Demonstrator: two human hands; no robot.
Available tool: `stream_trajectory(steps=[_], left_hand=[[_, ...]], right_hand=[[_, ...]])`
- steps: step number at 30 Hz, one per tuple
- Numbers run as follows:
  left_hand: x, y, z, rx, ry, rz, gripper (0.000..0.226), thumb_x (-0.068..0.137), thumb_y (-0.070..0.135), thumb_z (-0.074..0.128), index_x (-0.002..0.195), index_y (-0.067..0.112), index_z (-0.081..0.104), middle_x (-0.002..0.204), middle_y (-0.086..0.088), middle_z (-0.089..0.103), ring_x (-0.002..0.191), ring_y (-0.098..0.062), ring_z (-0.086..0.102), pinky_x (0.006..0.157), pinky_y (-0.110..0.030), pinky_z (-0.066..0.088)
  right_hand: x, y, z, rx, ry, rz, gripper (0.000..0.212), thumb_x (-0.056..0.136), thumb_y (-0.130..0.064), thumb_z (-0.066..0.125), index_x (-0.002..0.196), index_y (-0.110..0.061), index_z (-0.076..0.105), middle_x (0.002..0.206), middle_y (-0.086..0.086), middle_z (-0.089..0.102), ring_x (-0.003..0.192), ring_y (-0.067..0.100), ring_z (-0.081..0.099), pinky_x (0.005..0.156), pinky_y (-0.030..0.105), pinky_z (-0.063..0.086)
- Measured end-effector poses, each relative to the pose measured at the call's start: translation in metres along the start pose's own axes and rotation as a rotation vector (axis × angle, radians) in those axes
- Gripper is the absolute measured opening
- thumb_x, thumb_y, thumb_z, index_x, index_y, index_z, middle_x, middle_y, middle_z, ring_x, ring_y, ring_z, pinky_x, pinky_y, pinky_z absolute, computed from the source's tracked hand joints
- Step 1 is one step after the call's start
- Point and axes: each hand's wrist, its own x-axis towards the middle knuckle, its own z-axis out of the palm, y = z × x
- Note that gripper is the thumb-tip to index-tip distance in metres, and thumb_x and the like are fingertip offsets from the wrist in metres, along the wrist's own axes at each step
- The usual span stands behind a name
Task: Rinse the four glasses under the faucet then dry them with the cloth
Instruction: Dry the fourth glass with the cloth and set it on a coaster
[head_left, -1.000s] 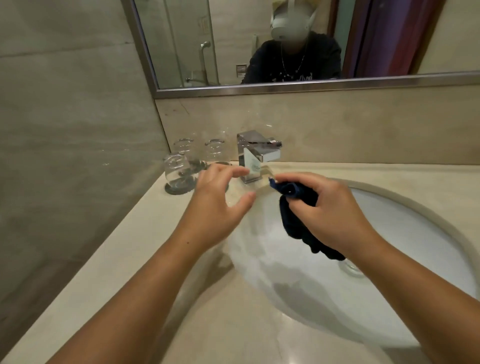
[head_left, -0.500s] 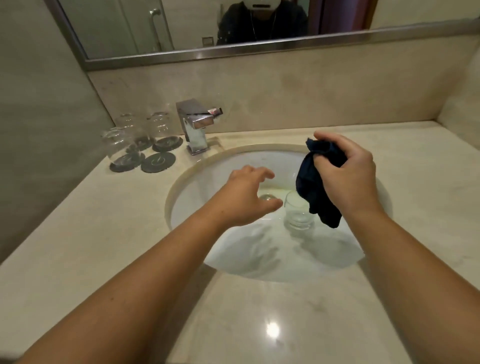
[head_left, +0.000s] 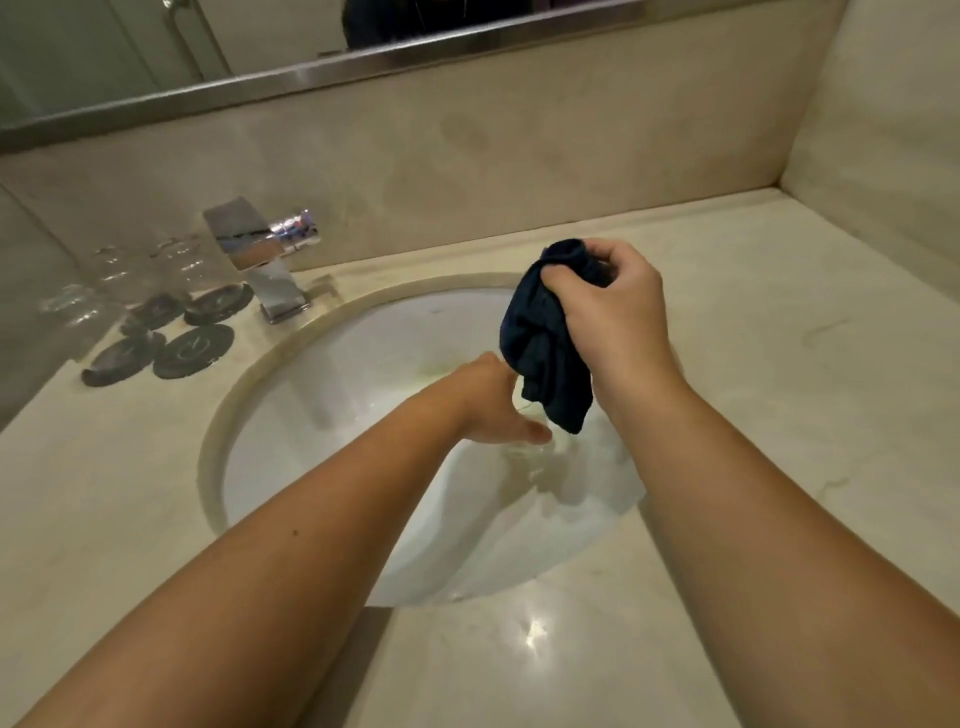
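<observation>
Over the white basin (head_left: 322, 374) set in a beige stone counter (head_left: 779, 415), the left hand (head_left: 493, 405) has dropped from hovering down to the glass (head_left: 545, 452) standing inside, while the right hand (head_left: 613, 317) keeps the dark cloth (head_left: 545, 353) bunched in its fist just above, hiding the left fingers, so their hold on the blurred glass is unclear.

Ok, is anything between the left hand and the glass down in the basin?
Nothing visible blocks it: the left hand is right at the blurred glass in the sink. The dark cloth, held by the right hand, hangs just above and hides part of the glass, so contact is unconfirmed.
</observation>
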Motion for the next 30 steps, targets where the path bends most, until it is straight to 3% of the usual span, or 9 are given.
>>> stream_trajectory(steps=[3,5,7,11,16,19,22,26,30], left_hand=[[-0.001,0.006,-0.001,0.007,0.012,-0.017,0.08,0.049,0.073,0.068,0.119,0.035,0.06,0.114,0.003,0.064,0.099,-0.021,0.066,0.088,-0.043,0.061],[-0.01,0.007,-0.006,-0.028,0.055,-0.036,0.063,0.063,0.063,0.081,0.114,0.037,0.054,0.111,0.001,0.063,0.094,-0.016,0.063,0.079,-0.034,0.056],[-0.019,0.0,-0.012,-0.121,0.128,-0.061,0.062,0.077,0.051,0.088,0.127,0.037,0.053,0.116,0.002,0.062,0.101,-0.015,0.061,0.077,-0.03,0.049],[-0.065,-0.019,-0.039,-0.45,0.357,-0.205,0.065,0.081,0.053,0.088,0.132,0.035,0.053,0.116,0.005,0.064,0.101,-0.018,0.068,0.081,-0.034,0.055],[-0.126,-0.022,-0.049,-1.045,0.619,-0.149,0.058,0.073,0.048,0.091,0.12,0.037,0.058,0.117,-0.004,0.072,0.107,-0.022,0.075,0.095,-0.043,0.062],[-0.146,-0.012,-0.041,-1.291,0.64,-0.056,0.041,0.083,0.036,0.08,0.116,0.037,0.057,0.123,-0.006,0.069,0.111,-0.025,0.075,0.094,-0.038,0.062],[-0.151,-0.012,-0.037,-1.379,0.624,0.017,0.043,0.081,0.031,0.079,0.118,0.034,0.058,0.124,-0.008,0.07,0.107,-0.024,0.078,0.092,-0.037,0.065],[-0.151,-0.018,-0.035,-1.409,0.584,0.091,0.049,0.073,0.031,0.081,0.118,0.032,0.06,0.116,-0.006,0.075,0.102,-0.022,0.08,0.09,-0.037,0.066],[-0.15,-0.018,-0.033,-1.415,0.568,0.127,0.052,0.072,0.034,0.081,0.12,0.029,0.062,0.119,-0.01,0.074,0.104,-0.023,0.079,0.087,-0.035,0.066]], right_hand=[[0.001,-0.001,-0.001,0.034,-0.015,0.04,0.02,0.091,-0.019,0.07,0.11,-0.024,0.073,0.101,-0.007,0.076,0.094,0.013,0.073,0.074,0.027,0.057],[0.0,-0.003,-0.002,0.054,-0.03,0.072,0.019,0.092,-0.018,0.065,0.109,-0.022,0.074,0.099,-0.004,0.075,0.092,0.015,0.072,0.073,0.03,0.057],[-0.001,-0.004,-0.004,0.071,-0.049,0.094,0.019,0.093,-0.019,0.062,0.108,-0.02,0.073,0.094,-0.003,0.073,0.086,0.016,0.069,0.073,0.032,0.057],[-0.006,-0.012,-0.004,0.151,-0.065,0.146,0.022,0.091,-0.018,0.057,0.111,-0.02,0.067,0.087,-0.005,0.062,0.076,0.015,0.057,0.071,0.033,0.049],[-0.018,-0.016,0.005,0.187,-0.201,0.173,0.046,0.069,-0.024,0.054,0.114,-0.029,0.057,0.104,-0.002,0.063,0.094,0.02,0.061,0.087,0.044,0.052],[-0.024,-0.009,0.009,0.036,-0.291,0.013,0.048,0.089,-0.012,0.062,0.128,-0.036,0.048,0.108,-0.006,0.064,0.088,0.013,0.066,0.079,0.035,0.054],[-0.031,-0.003,0.014,0.024,-0.32,-0.148,0.045,0.091,-0.01,0.073,0.122,-0.036,0.054,0.109,0.001,0.075,0.091,0.018,0.075,0.083,0.04,0.063],[-0.042,-0.005,0.017,0.181,-0.412,-0.14,0.02,0.1,-0.01,0.071,0.117,-0.021,0.07,0.107,0.012,0.077,0.07,0.034,0.074,0.065,0.051,0.065],[-0.047,-0.004,0.02,0.196,-0.493,-0.09,0.018,0.106,-0.028,0.064,0.117,-0.028,0.078,0.097,0.019,0.068,0.068,0.034,0.064,0.059,0.038,0.057]])
